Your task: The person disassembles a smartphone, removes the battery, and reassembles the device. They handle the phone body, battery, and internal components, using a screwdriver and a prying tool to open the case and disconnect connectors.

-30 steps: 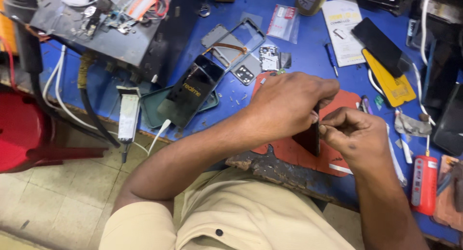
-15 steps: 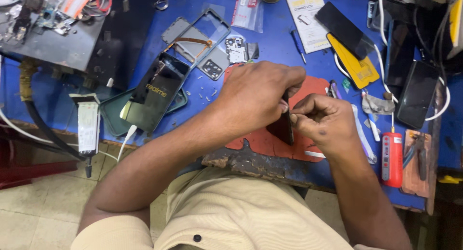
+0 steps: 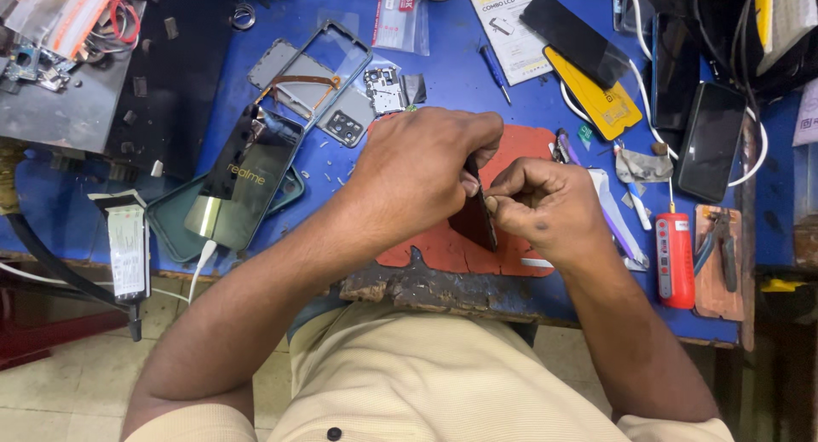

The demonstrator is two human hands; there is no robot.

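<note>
My left hand [image 3: 417, 173] and my right hand [image 3: 545, 208] meet over a red work mat [image 3: 520, 144] on the blue bench [image 3: 460, 75]. Between them stands a thin dark phone panel [image 3: 479, 216], held on edge. My left hand grips its upper part with thumb and fingers. My right hand pinches its near edge with thumb and forefinger; whether a small tool sits in those fingers is hidden.
A dark phone [image 3: 247, 178] with a cable lies left of my arm, beside a phone frame [image 3: 311, 75] and a small circuit board [image 3: 383, 88]. To the right are a red screwdriver [image 3: 675, 259], pliers [image 3: 724, 246], black phones [image 3: 711, 139], a yellow card [image 3: 596, 97]. A metal tray [image 3: 77, 109] is far left.
The view has shifted so the bench sits lower and more to the left. Both hands stay on the dark panel, which now stands more upright on its edge.
</note>
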